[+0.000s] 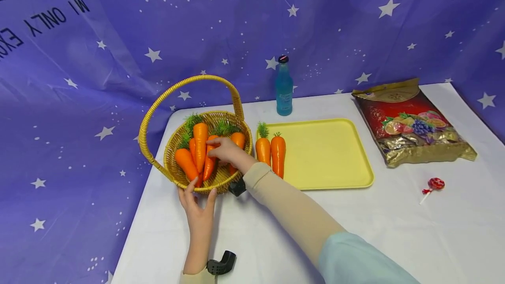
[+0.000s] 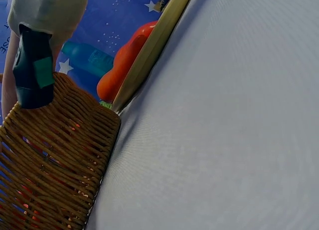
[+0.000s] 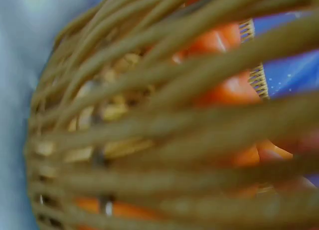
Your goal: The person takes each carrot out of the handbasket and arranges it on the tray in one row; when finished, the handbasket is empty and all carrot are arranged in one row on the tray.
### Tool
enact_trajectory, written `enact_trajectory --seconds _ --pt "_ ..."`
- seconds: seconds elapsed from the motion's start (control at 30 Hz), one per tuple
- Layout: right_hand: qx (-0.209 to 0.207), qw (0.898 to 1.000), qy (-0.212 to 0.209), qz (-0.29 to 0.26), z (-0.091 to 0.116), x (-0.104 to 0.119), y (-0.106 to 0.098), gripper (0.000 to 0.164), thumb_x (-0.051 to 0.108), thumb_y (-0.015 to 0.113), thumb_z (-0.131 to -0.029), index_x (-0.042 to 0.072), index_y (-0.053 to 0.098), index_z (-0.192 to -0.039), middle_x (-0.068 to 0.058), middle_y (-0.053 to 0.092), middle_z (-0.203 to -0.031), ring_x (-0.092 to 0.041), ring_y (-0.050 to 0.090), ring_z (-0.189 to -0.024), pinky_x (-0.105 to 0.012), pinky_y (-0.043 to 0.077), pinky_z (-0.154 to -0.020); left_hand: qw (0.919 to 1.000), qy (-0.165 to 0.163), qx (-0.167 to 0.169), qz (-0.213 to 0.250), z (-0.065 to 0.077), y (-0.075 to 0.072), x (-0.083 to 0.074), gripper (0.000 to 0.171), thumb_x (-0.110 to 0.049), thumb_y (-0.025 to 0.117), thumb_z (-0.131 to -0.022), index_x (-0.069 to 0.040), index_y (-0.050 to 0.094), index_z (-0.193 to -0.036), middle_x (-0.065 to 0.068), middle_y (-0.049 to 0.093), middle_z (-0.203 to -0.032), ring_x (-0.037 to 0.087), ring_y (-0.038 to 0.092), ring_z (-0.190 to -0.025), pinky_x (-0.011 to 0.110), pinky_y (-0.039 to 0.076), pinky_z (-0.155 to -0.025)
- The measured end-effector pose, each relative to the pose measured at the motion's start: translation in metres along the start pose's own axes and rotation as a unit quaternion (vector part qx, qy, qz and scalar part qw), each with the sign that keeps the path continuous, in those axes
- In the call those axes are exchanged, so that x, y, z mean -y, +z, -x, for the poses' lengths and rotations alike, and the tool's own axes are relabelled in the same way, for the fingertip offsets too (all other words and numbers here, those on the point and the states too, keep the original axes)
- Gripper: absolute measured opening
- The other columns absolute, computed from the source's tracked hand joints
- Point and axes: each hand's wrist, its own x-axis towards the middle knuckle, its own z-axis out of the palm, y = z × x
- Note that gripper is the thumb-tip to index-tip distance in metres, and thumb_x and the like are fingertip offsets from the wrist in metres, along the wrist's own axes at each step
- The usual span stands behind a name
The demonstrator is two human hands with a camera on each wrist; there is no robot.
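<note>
A yellow wicker basket [image 1: 225, 184] with a tall arched handle holds several orange carrots [image 1: 200, 143] with green tops. My right hand [image 1: 225, 150] reaches in over the basket's right side, its fingers on a carrot [image 1: 210, 170] in the middle of the pile. Part of that grip is hidden from the head view. At the front of the basket my left hand [image 1: 199, 211] touches the rim with spread, fairly straight fingers. Blurred weave of the basket [image 3: 149, 160] fills most of the right wrist view.
Two carrots [image 1: 278, 154] lie on the left end of a yellow tray [image 1: 323, 157], right of the basket. Behind stands a blue bottle [image 1: 284, 89]. Farther right lie a red and gold candy bag [image 1: 410, 124] and a red lollipop [image 1: 435, 183] on the white table [image 1: 378, 236].
</note>
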Motion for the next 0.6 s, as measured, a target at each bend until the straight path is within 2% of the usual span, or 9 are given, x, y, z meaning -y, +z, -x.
enact_trajectory --seconds 0.03,0.1,0.27,0.43,0.6 --pt "0.006 1.0 0.006 -0.028 0.0002 0.0008 0.0003 0.046 0.011 0.064 -0.092 0.016 0.057 -0.136 -0.011 0.05 -0.139 -0.022 0.061 -0.094 -0.037 0.054 -0.077 1.0 0.001 -0.001 0.0 -0.0003 -0.0003 0.0 0.054 -0.005 0.068 -0.089 0.002 0.041 -0.135 0.027 -0.005 -0.155 0.042 0.007 -0.141 0.066 0.02 -0.104" --pt "0.02 0.997 0.018 -0.071 0.0006 0.0025 0.0011 0.046 0.01 0.064 -0.092 0.016 0.056 -0.137 -0.011 0.048 -0.141 -0.027 0.059 -0.107 -0.044 0.053 -0.084 1.0 0.001 -0.003 0.0 -0.0007 -0.0008 0.0003 0.054 -0.005 0.068 -0.089 0.003 0.041 -0.135 0.027 -0.005 -0.155 0.042 0.008 -0.141 0.066 0.02 -0.104" --pt "0.053 0.99 0.048 -0.124 -0.0017 0.0019 -0.0008 0.047 0.012 0.065 -0.092 0.019 0.055 -0.138 -0.011 0.052 -0.137 -0.033 0.055 -0.116 -0.045 0.053 -0.085 1.0 -0.009 0.001 0.0 -0.0008 -0.0002 -0.0003 0.054 -0.006 0.068 -0.089 0.002 0.041 -0.136 0.027 -0.007 -0.155 0.042 0.006 -0.141 0.066 0.019 -0.105" --pt "0.083 0.988 0.058 -0.113 -0.0035 0.0027 -0.0015 0.048 0.016 0.065 -0.092 0.025 0.054 -0.138 -0.009 0.048 -0.141 -0.036 0.05 -0.122 -0.045 0.053 -0.083 1.0 -0.005 0.003 0.001 -0.0009 0.0003 -0.0007 0.055 -0.006 0.067 -0.09 0.002 0.04 -0.136 0.027 -0.008 -0.155 0.042 0.006 -0.141 0.066 0.019 -0.105" --pt "0.1 0.988 0.059 -0.106 -0.0047 0.003 -0.0006 0.051 0.016 0.063 -0.094 0.026 0.05 -0.142 -0.009 0.045 -0.144 -0.035 0.048 -0.125 -0.045 0.052 -0.085 1.0 0.0 -0.001 0.002 -0.0003 0.0017 0.0006 0.054 -0.005 0.067 -0.09 0.004 0.04 -0.136 0.028 -0.008 -0.154 0.044 0.004 -0.141 0.067 0.019 -0.104"
